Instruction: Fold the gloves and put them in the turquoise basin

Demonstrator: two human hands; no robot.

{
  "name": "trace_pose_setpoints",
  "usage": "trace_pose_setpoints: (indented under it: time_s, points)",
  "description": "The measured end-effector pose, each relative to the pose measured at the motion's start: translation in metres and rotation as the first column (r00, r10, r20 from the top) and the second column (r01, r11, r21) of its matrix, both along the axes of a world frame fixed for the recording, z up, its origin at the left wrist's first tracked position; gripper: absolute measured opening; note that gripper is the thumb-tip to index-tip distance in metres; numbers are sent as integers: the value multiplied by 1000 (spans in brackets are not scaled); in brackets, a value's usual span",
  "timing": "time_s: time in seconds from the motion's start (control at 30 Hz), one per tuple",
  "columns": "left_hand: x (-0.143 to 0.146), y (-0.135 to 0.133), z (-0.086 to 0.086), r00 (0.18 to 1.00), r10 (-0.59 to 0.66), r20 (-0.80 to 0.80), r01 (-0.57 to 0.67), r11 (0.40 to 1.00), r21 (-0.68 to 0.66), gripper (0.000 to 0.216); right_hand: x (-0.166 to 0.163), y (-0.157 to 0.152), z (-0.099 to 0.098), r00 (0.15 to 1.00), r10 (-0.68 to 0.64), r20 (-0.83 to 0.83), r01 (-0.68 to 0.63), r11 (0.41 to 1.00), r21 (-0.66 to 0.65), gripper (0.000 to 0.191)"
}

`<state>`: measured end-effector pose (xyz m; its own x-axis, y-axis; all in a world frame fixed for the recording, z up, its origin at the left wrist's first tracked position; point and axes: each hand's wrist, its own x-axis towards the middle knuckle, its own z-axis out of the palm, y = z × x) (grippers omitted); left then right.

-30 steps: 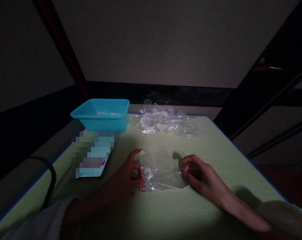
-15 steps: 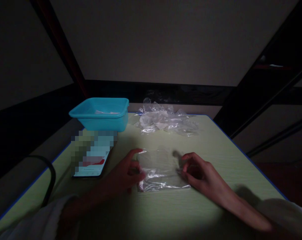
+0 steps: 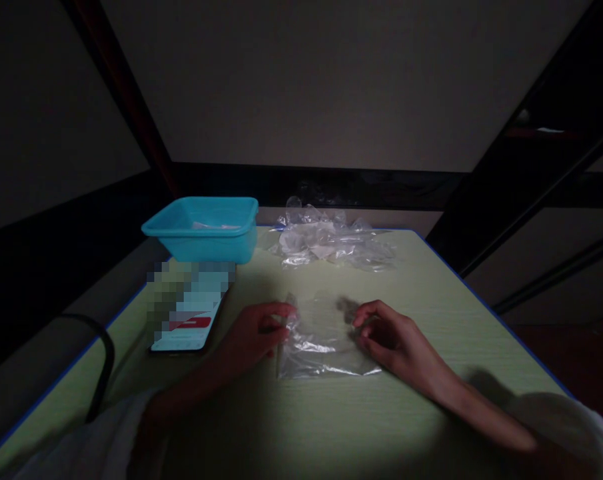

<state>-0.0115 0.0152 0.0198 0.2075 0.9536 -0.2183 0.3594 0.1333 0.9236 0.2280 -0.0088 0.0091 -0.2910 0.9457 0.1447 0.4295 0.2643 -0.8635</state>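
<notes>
A clear, thin plastic bag (image 3: 326, 357) lies in front of me on the table, creased and shiny along its near part. My left hand (image 3: 264, 333) has its fingertips at the bag's left edge, thumb and index finger pinched on the film, which is bunched up there. At the right edge, my right hand (image 3: 394, 337) is curled, with thumb and fingertips close together on the film. Its shadow falls just beyond the fingers. Both wrists come out of light, fluffy sleeves.
At the back left stands a blue plastic basket (image 3: 206, 247) with something pale inside. A lit phone (image 3: 191, 323) lies before it, partly pixelated. Clear crumpled plastic with white pieces (image 3: 326, 240) is heaped at the far edge. A black cable (image 3: 104, 353) curves at the left.
My left hand has moved slightly away from me and closed on the bag's left edge, bunching the film. My right fingers have shifted slightly left and come closer together.
</notes>
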Motion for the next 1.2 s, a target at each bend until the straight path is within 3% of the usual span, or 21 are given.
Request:
trace_pose_setpoints:
  time_s: [0.27, 0.43, 0.53, 0.67, 0.8, 0.9, 1.0, 1.2]
  points:
    - [1, -3, 6, 998, -45, 44, 43, 998, 45, 51, 2, -9, 10, 977, 83, 198, -134, 957, 258, 17]
    - [1, -2, 0, 996, -56, -64, 61, 995, 77, 52, 2, -12, 10, 955, 100, 281, -173, 953, 250, 19]
    - [-1, -3, -5, 990, -12, -139, 34, 986, 162, 51, 1, -11, 8, 942, 98, 320, -183, 952, 245, 19]
    - [-4, -5, -11, 967, 53, -250, 66, 894, 442, 37, 1, -11, 11, 932, 70, 356, -189, 931, 312, 19]
    - [-5, -11, -18, 917, 8, -400, 266, 735, 624, 31, 2, -11, 13, 908, 73, 414, -247, 890, 384, 21]
    - [-6, -15, -21, 830, -50, -555, 439, 671, 597, 33, 2, -10, 13, 892, 77, 445, -269, 883, 386, 21]
    - [-7, -18, -20, 725, -76, -685, 536, 686, 492, 41, 2, -10, 12, 887, 73, 455, -265, 889, 374, 20]
    - [-6, -19, -11, 571, -116, -813, 609, 724, 325, 52, 3, -11, 11, 872, 81, 483, -282, 889, 361, 18]
